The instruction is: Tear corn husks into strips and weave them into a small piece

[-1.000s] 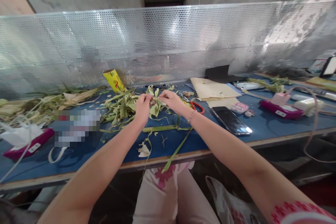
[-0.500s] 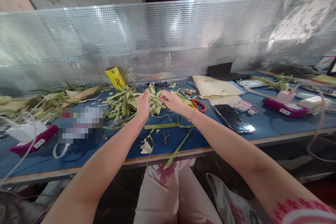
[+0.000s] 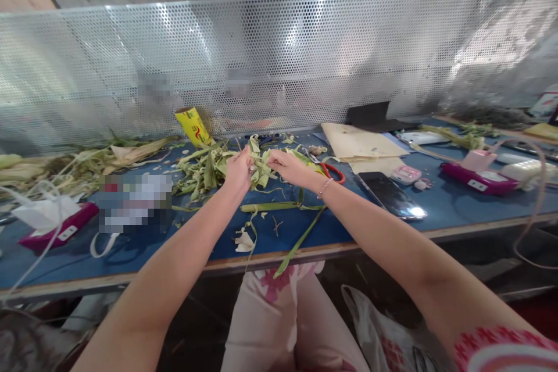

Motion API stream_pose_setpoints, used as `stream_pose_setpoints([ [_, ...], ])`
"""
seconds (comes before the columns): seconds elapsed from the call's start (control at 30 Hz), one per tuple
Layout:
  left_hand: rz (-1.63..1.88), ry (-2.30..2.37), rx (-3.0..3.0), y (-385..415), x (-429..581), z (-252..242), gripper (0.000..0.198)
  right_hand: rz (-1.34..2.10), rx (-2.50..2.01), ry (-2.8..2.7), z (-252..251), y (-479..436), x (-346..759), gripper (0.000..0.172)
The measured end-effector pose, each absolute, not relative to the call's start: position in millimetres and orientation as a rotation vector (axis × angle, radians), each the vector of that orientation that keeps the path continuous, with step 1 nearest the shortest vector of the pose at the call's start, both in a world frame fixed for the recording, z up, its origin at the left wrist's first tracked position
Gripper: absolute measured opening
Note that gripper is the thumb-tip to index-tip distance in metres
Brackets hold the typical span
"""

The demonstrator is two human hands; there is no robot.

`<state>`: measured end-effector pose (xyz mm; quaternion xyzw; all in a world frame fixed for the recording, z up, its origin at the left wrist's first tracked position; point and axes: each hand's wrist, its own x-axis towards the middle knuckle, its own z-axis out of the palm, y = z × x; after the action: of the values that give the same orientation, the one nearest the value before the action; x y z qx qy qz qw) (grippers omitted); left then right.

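Observation:
Both my hands are over the blue table in the head view, working on pale green dried leaves (image 3: pixel 260 174). My left hand (image 3: pixel 239 170) is closed, with leaf showing between its thumb and fingers. In a pinch, my right hand (image 3: pixel 284 165) has hold of the same leaves from the other side. A heap of shrivelled green stems and leaves (image 3: pixel 200 177) lies left of my left hand. Just right of my right hand is a pair of scissors with orange-red handles (image 3: pixel 333 173). A long green leaf strip (image 3: pixel 270 207) lies nearer me.
A yellow tube (image 3: pixel 194 127) stands tilted behind the heap. Brown paper sheets (image 3: pixel 353 142) and a black phone (image 3: pixel 390 193) lie on the right, near a magenta power strip (image 3: pixel 479 179). Another magenta strip (image 3: pixel 61 225) is at left. A perforated metal screen (image 3: pixel 279 58) bounds the table's back.
My left hand has turned slightly, so its thumb and fingers show more around the leaves. My right hand stays in nearly the same place. The whole view has shifted slightly.

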<state>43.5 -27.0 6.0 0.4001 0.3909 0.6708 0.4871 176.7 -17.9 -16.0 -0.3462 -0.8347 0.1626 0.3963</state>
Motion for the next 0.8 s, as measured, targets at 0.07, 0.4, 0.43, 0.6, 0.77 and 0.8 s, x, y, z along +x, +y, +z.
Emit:
stream_pose_setpoints([
  [0.07, 1.646, 0.935, 0.969, -28.0, 43.4, 6.3, 0.048, 0.423, -0.861, -2.142, -14.7, -19.3, 178.2, 0.012],
  [0.4, 1.642, 1.004, 1.202, -14.3, 34.2, -13.2, 0.034, 0.388, -0.934, -2.083, -18.0, -25.2, 174.8, 0.010],
  [0.43, 1.649, 0.988, 1.165, -15.2, 34.7, -12.0, 0.033, 0.386, -0.955, -2.069, -18.6, -25.0, 173.6, 0.011],
  [0.6, 1.438, 0.818, 0.939, -24.5, 35.7, -1.4, 0.043, 0.362, -1.024, -2.039, -19.0, -25.0, 169.6, 0.018],
  [0.77, 1.383, 0.711, 1.043, -24.9, 34.3, 0.0, 0.054, 0.319, -1.039, -2.131, -17.6, -28.0, 167.1, 0.026],
  [0.8, 1.380, 0.720, 1.091, -24.0, 33.9, -0.8, 0.055, 0.310, -1.035, -2.149, -17.7, -28.1, 166.6, 0.026],
])
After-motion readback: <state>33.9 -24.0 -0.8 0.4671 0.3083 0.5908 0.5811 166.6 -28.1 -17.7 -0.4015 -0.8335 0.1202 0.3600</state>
